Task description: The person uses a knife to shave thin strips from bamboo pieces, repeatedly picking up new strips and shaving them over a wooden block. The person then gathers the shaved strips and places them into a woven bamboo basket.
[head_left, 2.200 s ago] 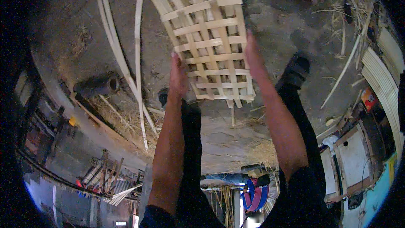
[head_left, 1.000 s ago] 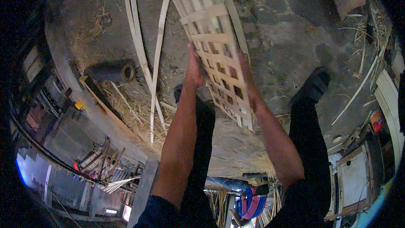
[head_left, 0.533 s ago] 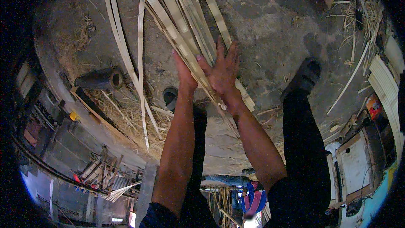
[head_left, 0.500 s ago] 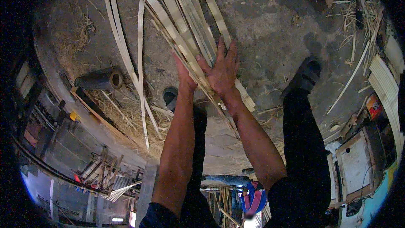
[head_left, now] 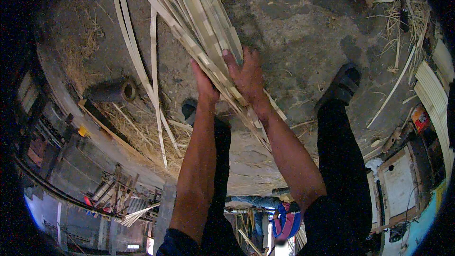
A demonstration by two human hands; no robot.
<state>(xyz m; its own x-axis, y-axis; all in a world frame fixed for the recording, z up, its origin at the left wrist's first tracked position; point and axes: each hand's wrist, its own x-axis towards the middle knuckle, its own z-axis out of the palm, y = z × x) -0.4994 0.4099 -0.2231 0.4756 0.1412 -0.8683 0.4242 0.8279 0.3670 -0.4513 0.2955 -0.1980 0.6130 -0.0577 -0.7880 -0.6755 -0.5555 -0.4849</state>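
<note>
A thick bundle of pale bamboo strips [head_left: 204, 19] slants from the top of the view down between my forearms. On its left side my left hand [head_left: 205, 83] grips it from beneath, with most of the fingers hidden under the strips. My right hand [head_left: 248, 77] clasps the opposite side, thumb lying over the top and fingers curled round the edge. The strips' near ends reach past my right wrist.
Long loose strips [head_left: 130, 38] lie on the concrete floor to the left. Beside them are a dark hollow tube [head_left: 111, 90], a wooden plank [head_left: 111, 128] and shavings [head_left: 130, 125]. A sandalled foot [head_left: 343, 83] stands at right, near more wide strips [head_left: 433, 99].
My right hand has gone from stretched fingers to curling round the bundle's side. The strips sit closer together, and the outlying strip on the right no longer stands apart.
</note>
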